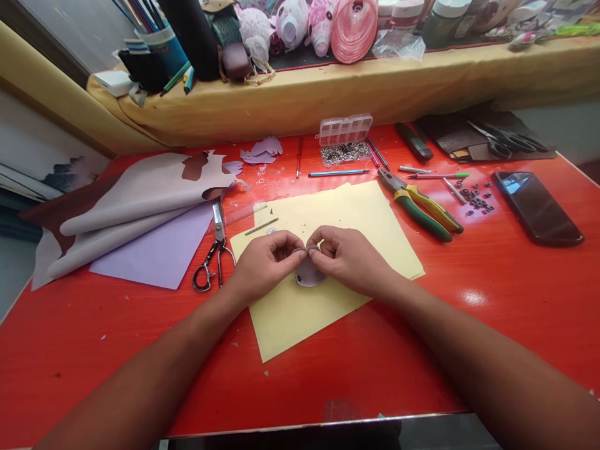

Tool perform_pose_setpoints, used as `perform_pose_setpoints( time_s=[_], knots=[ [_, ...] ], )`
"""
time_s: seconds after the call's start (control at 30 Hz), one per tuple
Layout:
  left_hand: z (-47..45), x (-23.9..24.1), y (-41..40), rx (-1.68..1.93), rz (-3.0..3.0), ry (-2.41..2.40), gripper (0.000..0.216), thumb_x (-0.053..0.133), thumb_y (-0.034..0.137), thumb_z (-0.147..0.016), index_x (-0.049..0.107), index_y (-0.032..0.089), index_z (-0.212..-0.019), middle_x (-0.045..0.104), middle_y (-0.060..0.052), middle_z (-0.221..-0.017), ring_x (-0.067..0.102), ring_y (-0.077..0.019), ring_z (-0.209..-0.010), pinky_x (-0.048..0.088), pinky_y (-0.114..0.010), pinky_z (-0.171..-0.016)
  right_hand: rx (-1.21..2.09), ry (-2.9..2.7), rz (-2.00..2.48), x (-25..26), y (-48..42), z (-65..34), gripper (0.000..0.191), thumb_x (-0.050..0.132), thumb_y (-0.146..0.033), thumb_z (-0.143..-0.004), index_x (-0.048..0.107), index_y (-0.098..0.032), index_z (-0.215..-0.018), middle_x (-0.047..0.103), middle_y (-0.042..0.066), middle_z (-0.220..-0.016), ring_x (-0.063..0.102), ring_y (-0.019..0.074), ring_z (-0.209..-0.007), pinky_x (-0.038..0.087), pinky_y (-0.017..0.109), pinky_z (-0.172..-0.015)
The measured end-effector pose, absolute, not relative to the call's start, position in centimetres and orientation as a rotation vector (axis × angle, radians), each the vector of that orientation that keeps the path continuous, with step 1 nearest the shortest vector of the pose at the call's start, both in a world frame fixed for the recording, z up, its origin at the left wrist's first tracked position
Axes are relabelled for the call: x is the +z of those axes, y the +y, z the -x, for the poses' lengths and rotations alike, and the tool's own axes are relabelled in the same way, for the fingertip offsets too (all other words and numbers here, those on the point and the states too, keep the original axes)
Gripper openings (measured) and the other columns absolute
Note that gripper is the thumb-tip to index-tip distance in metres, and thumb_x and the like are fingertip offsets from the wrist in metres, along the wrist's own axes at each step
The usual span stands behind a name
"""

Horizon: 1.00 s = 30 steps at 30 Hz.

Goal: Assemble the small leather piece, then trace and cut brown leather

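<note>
Both hands meet over a yellow paper sheet [323, 215] on the red table [492, 294]. My left hand [265, 262] and my right hand [344, 256] each pinch the top edge of a small pale lilac leather piece [309, 275] that has a dark hole near its left side. The fingers of both hands are curled tight on its upper edge; what lies between the fingertips is hidden. A thin metal rod [261, 226] lies on the yellow sheet just beyond the left hand.
Scissors [213, 250] lie left of the sheet beside lilac and grey leather sheets [140, 212]. Green-yellow pliers [422, 209], dark eyelets [473, 197], a phone [537, 206], pens and a clear parts box [344, 129] with metal rings sit beyond. A cluttered shelf runs along the back.
</note>
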State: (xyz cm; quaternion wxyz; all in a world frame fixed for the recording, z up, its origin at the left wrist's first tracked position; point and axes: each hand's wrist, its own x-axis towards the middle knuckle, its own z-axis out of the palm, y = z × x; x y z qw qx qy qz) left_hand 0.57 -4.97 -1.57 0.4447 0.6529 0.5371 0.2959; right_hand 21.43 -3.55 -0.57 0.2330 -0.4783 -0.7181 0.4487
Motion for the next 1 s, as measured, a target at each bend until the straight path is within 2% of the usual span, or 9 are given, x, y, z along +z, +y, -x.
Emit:
perform_pose_setpoints(
  time_s=[0.27,0.67,1.0],
  knots=[
    [-1.3,-1.7,-5.7,0.735,-1.715,1.437,0.007,0.069,0.028,-0.086,0.069,0.022,-0.088,0.067,0.004,-0.076,0.056,-0.0114,-0.064,0.044,-0.024,-0.059,1.194,-2.018,1.344,-0.6,-3.3,-21.5,0.006,0.063,-0.022,-0.090,0.069,-0.020,-0.089,0.052,-0.007,-0.058,0.047,0.0119,-0.053,0.033,0.025,-0.057],
    [-1.5,-1.5,-5.6,0.692,-1.733,1.469,0.009,0.067,0.030,-0.087,0.070,0.022,-0.087,0.068,0.003,-0.075,0.056,-0.0129,-0.064,0.044,-0.026,-0.060,1.154,-2.103,1.350,-0.7,-3.2,-21.7,0.008,0.063,-0.020,-0.092,0.070,-0.019,-0.093,0.059,-0.005,-0.061,0.052,0.0129,-0.056,0.035,0.026,-0.060],
    [-1.9,-1.1,-5.7,0.647,-1.734,1.572,0.008,0.065,0.028,-0.083,0.062,0.021,-0.080,0.064,0.003,-0.074,0.055,-0.0142,-0.067,0.040,-0.026,-0.059,1.239,-2.105,1.325,-0.4,-3.5,-21.3,0.007,0.062,-0.024,-0.095,0.067,-0.020,-0.096,0.060,-0.005,-0.062,0.054,0.0140,-0.057,0.036,0.026,-0.059]
  ],
)
